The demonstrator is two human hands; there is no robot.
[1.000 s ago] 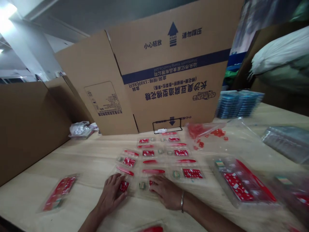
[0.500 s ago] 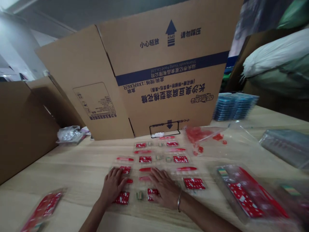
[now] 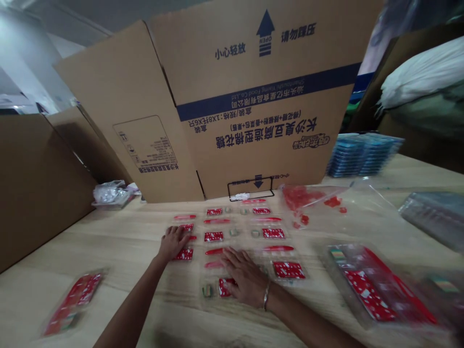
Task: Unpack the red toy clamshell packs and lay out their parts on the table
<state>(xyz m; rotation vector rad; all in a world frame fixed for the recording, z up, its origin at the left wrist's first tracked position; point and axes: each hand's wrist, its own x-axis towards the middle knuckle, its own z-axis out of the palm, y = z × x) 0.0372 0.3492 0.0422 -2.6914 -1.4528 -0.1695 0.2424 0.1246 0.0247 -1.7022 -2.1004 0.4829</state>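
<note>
Several clear plastic trays lie in rows on the wooden table, each with a red dotted packet and a red stick-like piece; small green pieces show in some. My left hand (image 3: pixel 174 243) lies flat, fingers spread forward, over the left column, partly covering a red dotted packet (image 3: pixel 184 254). My right hand (image 3: pixel 247 278), a bracelet at its wrist, rests with fingers extended on a tray in the middle column. Its fingers partly hide another red dotted packet (image 3: pixel 225 287). Beside that packet is a small green piece (image 3: pixel 207 290).
A large cardboard box (image 3: pixel 253 111) stands behind the rows. To the right are a clear bag with red pieces (image 3: pixel 333 201), stacked blue packs (image 3: pixel 364 154) and a larger stack of filled trays (image 3: pixel 369 295). One filled tray (image 3: pixel 74 304) lies at the left.
My left hand has moved forward, and the left-column trays under it have slid away from me. My right hand stays on its tray. The view has shifted slightly.
</note>
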